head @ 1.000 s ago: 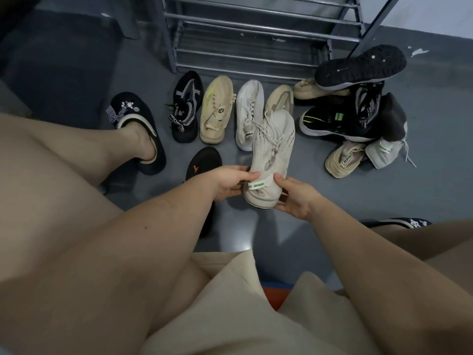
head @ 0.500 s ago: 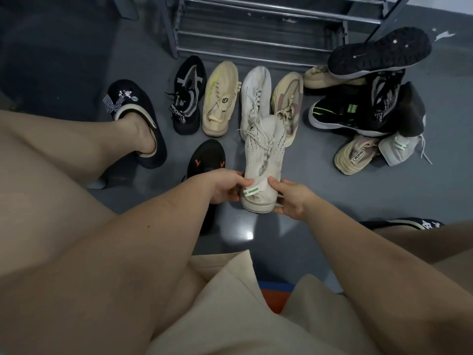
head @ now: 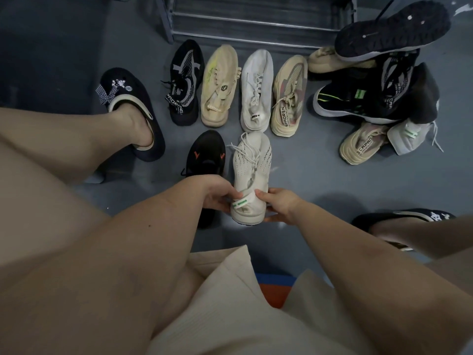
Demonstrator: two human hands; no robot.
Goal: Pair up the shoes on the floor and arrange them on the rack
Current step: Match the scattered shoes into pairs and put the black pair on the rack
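Item: cream knit sneaker (head: pixel 252 172), now lowered nearer the floor beside the black shoe (head: pixel 206 156), my left hand (head: pixel 217 194) and right hand (head: pixel 277 204) pinching its heel; risk I note: mismatching it, its likely mate (head: pixel 409 135) lying half-buried in the right-hand heap.

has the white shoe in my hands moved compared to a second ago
Yes. The white shoe has come down and toward the person: its toe covered the row's tan shoe earlier, and now it sits below that row, beside the black shoe.
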